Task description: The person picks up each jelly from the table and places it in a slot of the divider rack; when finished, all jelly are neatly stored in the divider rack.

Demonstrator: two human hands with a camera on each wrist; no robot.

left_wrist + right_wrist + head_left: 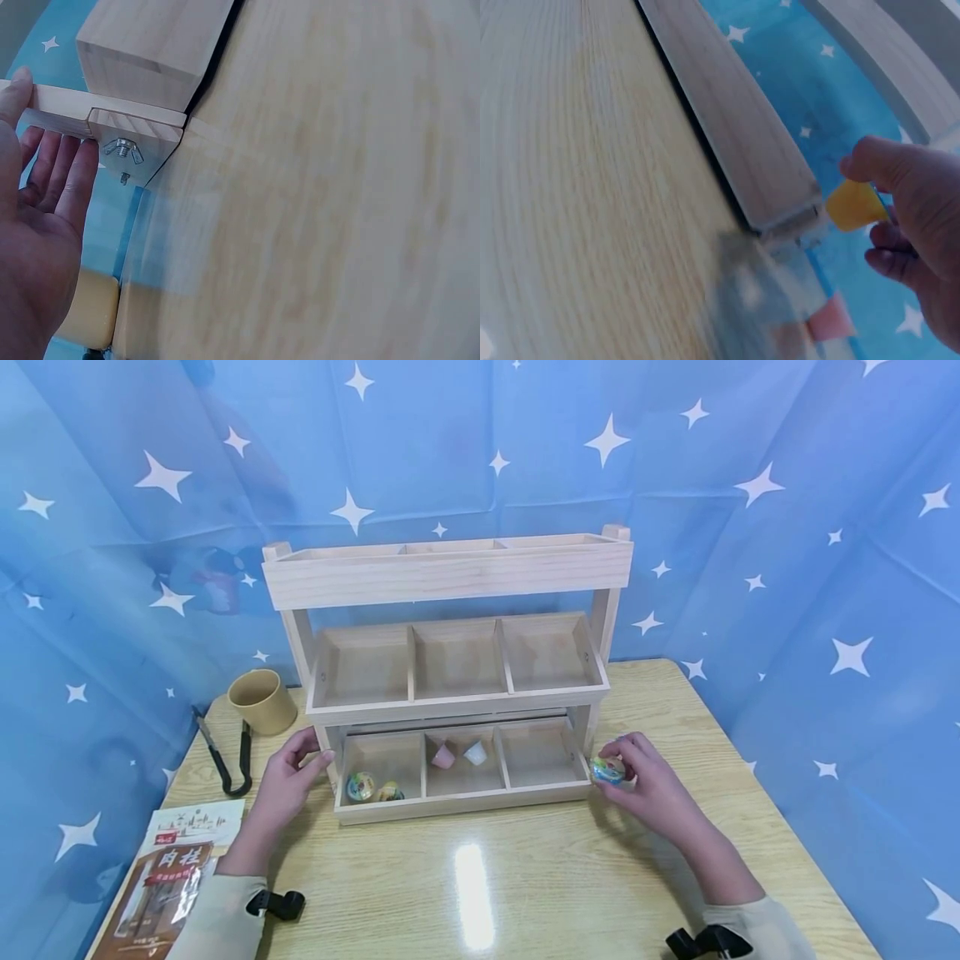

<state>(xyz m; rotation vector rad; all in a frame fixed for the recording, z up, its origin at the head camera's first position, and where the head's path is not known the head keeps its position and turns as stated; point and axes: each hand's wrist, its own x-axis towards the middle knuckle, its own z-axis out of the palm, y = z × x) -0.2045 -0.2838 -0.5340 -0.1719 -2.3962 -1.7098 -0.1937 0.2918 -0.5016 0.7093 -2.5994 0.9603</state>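
Observation:
My right hand pinches a small jelly cup with a colourful lid, just off the right end of a three-tier wooden rack. The cup's yellow body shows in the right wrist view. At the rack's lower left, my left hand grips the upright, thumb in front and fingers behind. Two lidded jelly cups lie in the bottom tier's left compartment. Its middle compartment holds a pink cup and a white cup. Near my right hand, another pink cup stands on the table.
A tan mug stands left of the rack, with black-handled tongs beside it. A brown and white printed packet lies at the front left. Behind the wooden table hangs a blue star-patterned curtain.

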